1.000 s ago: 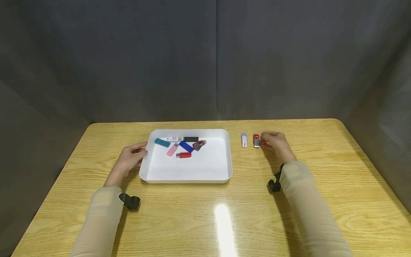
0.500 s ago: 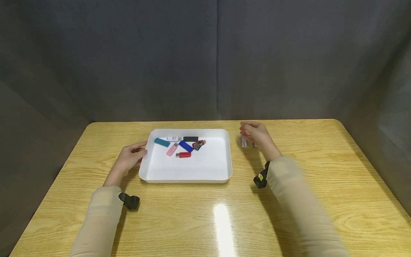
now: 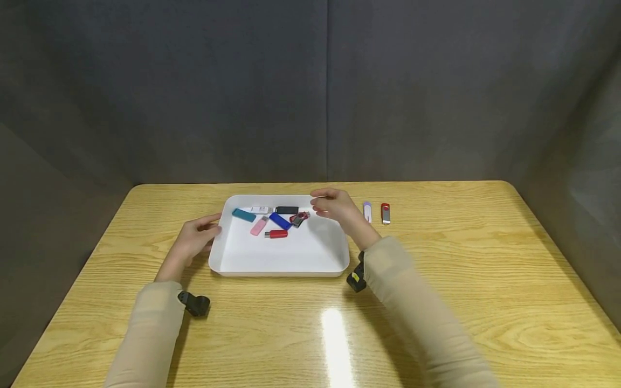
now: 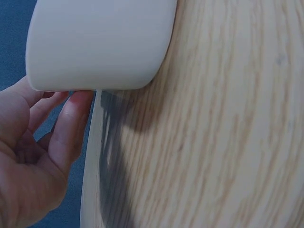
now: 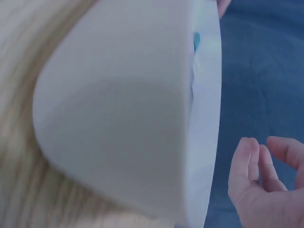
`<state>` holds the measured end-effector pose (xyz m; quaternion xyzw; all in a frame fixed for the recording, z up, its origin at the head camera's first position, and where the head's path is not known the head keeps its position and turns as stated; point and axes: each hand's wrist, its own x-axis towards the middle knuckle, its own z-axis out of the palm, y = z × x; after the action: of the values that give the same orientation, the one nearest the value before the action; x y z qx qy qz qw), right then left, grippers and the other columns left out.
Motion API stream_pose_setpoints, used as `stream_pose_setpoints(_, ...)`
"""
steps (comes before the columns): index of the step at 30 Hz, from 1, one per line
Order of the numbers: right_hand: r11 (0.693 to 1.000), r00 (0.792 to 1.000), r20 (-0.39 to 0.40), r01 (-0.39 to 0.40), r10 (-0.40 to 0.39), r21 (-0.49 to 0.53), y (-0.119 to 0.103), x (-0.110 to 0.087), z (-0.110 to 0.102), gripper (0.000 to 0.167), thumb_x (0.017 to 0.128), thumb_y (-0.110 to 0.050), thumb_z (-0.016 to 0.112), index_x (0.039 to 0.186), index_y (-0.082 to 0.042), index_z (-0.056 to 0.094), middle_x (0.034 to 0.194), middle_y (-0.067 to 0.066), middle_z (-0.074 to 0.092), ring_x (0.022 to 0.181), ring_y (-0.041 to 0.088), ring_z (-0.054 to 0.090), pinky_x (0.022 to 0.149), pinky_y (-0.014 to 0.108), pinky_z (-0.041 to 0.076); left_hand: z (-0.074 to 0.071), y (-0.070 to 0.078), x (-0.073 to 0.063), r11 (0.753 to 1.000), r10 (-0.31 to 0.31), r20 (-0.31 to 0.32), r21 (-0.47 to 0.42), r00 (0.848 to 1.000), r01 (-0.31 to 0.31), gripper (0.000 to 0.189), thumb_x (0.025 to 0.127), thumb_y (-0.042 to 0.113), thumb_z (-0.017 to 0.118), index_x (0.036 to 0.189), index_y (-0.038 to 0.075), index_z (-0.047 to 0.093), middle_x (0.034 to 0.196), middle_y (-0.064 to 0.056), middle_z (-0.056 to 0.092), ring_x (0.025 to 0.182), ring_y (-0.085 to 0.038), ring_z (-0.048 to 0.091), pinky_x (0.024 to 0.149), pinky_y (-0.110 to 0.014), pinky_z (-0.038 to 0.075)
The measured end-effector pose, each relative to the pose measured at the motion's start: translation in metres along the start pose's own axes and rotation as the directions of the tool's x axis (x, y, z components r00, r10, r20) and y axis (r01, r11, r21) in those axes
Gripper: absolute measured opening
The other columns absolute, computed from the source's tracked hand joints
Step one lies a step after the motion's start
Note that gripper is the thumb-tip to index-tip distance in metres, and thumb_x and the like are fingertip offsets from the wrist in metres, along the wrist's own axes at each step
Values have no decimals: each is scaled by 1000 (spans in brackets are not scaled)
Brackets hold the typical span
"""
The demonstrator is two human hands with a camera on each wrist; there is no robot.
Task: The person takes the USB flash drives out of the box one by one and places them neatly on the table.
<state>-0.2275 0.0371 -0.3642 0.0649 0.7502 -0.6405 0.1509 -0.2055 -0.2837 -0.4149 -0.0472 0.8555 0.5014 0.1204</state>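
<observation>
A shallow white tray [image 3: 276, 256] lies on the wooden table, with several USB sticks inside toward its back. Against the tray's left side rest the fingertips of my left hand [image 3: 191, 241]; the left wrist view shows its thumb at the white wall, fingers loosely bent. My right hand [image 3: 342, 209] hovers over the tray's right part, holding nothing, thumb and fingers apart. Closest to it is a red and grey swivel USB stick [image 3: 299, 218]. Near that lie a black stick [image 3: 287, 210], a blue one [image 3: 280, 221] and a red one [image 3: 276, 234].
Further left in the tray are a teal stick [image 3: 244, 215], a white one [image 3: 260, 210] and a pink one [image 3: 259, 226]. Right of the tray, a lavender and white stick [image 3: 367, 212] and a red and silver one [image 3: 385, 213] stand side by side. Dark cloth [image 3: 233, 108] borders the table.
My right hand has left the red and silver stick on the table and swung left, past the lavender one, to over the tray. My left hand has stayed at the tray's side.
</observation>
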Motion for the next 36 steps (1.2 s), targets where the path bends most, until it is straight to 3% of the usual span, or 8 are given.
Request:
stream_pose_setpoints(8, 998, 998, 47, 31, -29, -47, 9, 1, 30, 36, 91, -3, 54, 126, 5, 57, 127, 22, 59, 95, 13, 58, 99, 35, 50, 0, 1, -1, 1000, 5, -8, 4, 1000, -5, 49, 98, 20, 49, 146, 9, 40, 129, -24, 50, 96, -15, 58, 69, -16, 54)
stream_pose_setpoints(13, 994, 995, 68, 74, -68, -86, 17, 1, 42, 34, 88, 4, 55, 122, 7, 59, 118, 23, 64, 85, 8, 59, 80, 22, 52, 1, 2, 1, 1000, -13, -14, 25, 1000, 13, 49, 99, 18, 48, 146, 11, 39, 132, -23, 49, 99, -16, 55, 68, -15, 53)
stream_pose_setpoints(16, 993, 995, 78, 71, -63, -99, 12, -7, 47, 38, 84, 11, 54, 122, 9, 59, 117, 26, 64, 93, 20, 63, 73, 17, 49, 1, 2, 2, 1000, -18, -16, 25, 1000, 18, 49, 99, 18, 48, 146, 11, 39, 132, -23, 49, 101, -18, 55, 68, -15, 53)
stream_pose_setpoints(20, 990, 996, 72, 61, -52, -131, 15, -4, 52, 39, 82, 13, 57, 120, 6, 61, 116, 23, 65, 107, 26, 62, 78, 19, 51, 0, 2, 3, 999, -25, -20, 31, 999, 25, 49, 99, 18, 47, 146, 11, 39, 133, -24, 49, 103, -21, 56, 69, -16, 53)
stream_pose_setpoints(24, 976, 984, 107, 160, -145, -147, 50, 31, 50, 32, 79, 5, 65, 110, -5, 69, 98, 7, 72, 90, 13, 65, 75, 22, 55, 0, 1, 3, 999, -30, -21, 29, 999, 30, 49, 99, 18, 47, 146, 11, 39, 133, -24, 49, 105, -23, 56, 70, -16, 53)
stream_pose_setpoints(28, 963, 974, 152, 196, -169, -185, 67, 45, 52, 32, 80, 2, 64, 111, -4, 69, 102, 11, 71, 92, 17, 65, 72, 25, 55, -1, 1, 3, 999, -26, -16, 27, 1000, 27, 49, 99, 19, 47, 146, 10, 39, 132, -24, 49, 103, -21, 57, 70, -17, 53)
stream_pose_setpoints(32, 946, 982, 106, 180, -157, -269, 42, 14, 60, 34, 83, 6, 58, 116, 3, 64, 116, 19, 66, 103, 26, 62, 79, 25, 53, -2, 0, 2, 999, -15, -14, 28, 1000, 16, 49, 99, 19, 48, 146, 10, 39, 132, -24, 50, 102, -21, 58, 71, -18, 54)
stream_pose_setpoints(36, 935, 980, 77, 198, -183, -294, 37, 5, 63, 34, 84, 8, 57, 117, 4, 64, 119, 18, 65, 107, 28, 61, 89, 28, 52, -2, -1, 2, 999, -15, -12, 30, 1000, 15, 49, 99, 19, 47, 146, 10, 39, 132, -24, 50, 104, -22, 58, 72, -19, 54)
